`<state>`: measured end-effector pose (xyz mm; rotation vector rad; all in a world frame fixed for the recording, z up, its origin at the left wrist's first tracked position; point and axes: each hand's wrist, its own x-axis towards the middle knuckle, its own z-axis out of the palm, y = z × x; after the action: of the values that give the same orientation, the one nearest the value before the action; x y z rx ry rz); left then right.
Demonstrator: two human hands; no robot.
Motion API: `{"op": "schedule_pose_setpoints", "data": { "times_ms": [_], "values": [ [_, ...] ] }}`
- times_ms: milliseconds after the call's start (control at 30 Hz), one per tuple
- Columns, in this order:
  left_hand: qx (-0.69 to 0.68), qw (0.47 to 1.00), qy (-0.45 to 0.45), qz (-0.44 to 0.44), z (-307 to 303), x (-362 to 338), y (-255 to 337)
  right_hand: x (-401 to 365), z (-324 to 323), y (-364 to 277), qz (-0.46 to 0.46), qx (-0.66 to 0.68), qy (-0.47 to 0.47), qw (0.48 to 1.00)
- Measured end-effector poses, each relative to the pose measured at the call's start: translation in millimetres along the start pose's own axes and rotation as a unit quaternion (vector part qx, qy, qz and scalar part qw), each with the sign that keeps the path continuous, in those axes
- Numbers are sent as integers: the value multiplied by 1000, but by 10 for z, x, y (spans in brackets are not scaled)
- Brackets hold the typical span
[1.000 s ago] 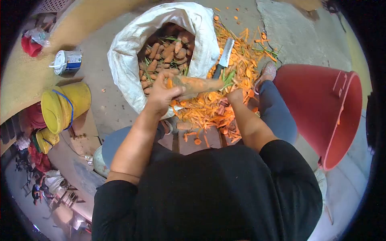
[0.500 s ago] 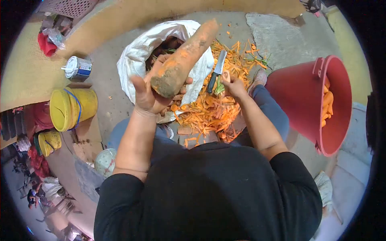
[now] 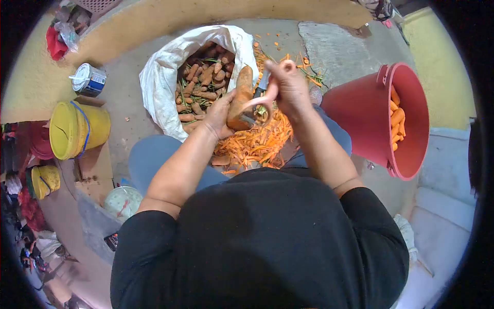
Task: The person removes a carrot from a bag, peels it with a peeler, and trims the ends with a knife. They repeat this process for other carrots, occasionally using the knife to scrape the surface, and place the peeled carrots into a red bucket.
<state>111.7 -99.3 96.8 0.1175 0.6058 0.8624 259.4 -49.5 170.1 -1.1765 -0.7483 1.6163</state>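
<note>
the held carrot [image 3: 244,82] was a soil-dulled orange-brown and the peeler [image 3: 259,101] pale pink, while the unpeeled carrots [image 3: 207,77] in the white sack [image 3: 159,87] showed dusty brown-orange with green stems [image 3: 187,99]. the peelings [image 3: 257,144] were bright orange, as were the peeled carrots [image 3: 397,118] inside the red tub [image 3: 360,108]. the bucket [image 3: 64,131] was yellow with a blue handle [image 3: 88,126], the paint tin [image 3: 90,81] blue and white, the t-shirt [image 3: 257,242] plain black.

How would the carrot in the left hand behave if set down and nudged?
Likely stiff: the carrot juts straight beyond the left hand, which grips it near one end. Its long, rounded sides suggest it could roll. Dull, dirt-stained skin is probably more gritty than slippery.
</note>
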Motion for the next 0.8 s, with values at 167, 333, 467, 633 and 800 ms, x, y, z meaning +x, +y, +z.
{"op": "schedule_pose_setpoints", "data": {
  "times_ms": [167, 333, 467, 633, 800],
  "values": [
    [-14, 999, 31, -11, -33, 0, 52, 217, 233, 327, -14, -114, -33, 993],
    [29, 999, 20, 17, -183, 16, 95, 752, 145, 645, -21, -163, 5, 986],
    [-2, 998, 47, -48, -165, -30, -52, 1647, -584, 478, -56, -375, 195, 905],
    [-9, 999, 13, -30, -203, -7, 86, 1619, -906, 182, -118, -143, 300, 936],
    [-26, 999, -19, -19, -244, 64, 80, 527, -47, 354, -133, -174, 39, 975]
  ]
}}
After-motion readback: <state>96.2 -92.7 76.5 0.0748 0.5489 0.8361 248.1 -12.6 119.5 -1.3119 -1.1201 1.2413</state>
